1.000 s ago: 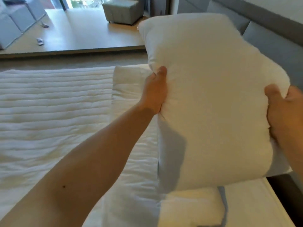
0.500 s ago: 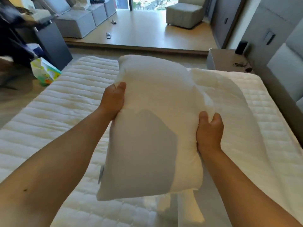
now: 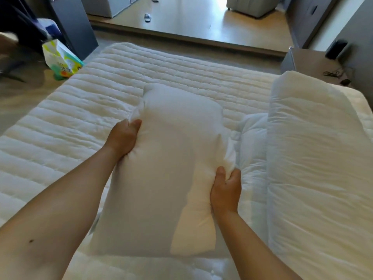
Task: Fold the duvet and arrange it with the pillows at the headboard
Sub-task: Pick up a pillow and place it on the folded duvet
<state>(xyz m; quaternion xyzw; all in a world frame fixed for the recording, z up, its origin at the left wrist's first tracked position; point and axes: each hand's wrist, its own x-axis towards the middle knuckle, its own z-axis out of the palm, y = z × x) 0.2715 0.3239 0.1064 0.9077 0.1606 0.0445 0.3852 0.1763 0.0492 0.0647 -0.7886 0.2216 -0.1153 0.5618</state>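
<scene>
Under me spreads the white quilted mattress pad (image 3: 84, 126), running out towards a wooden floor beyond the bed's far edge. Both my hands are closed on a plump white rectangular pillow (image 3: 171, 168): my left hand (image 3: 123, 138) pinches the fabric on its left side, thumb on top, and my right hand (image 3: 226, 190) clamps the right side nearer to me, fingers curled into the stuffing. It lies lengthwise away from me, low over the mattress pad; whether it rests there or hangs just above I cannot tell. Just to its right sits the thick white folded duvet (image 3: 314, 168), a long bundle with a crumpled edge beside the pillow.

I judge the folding done and the pillow-placing in hand. Next I would need to carry this pillow to the headboard, which is out of view, and set it square against the bundle.

On the floor at left stands a green and white printed packet (image 3: 60, 61); its writing is too blurred to read.
</scene>
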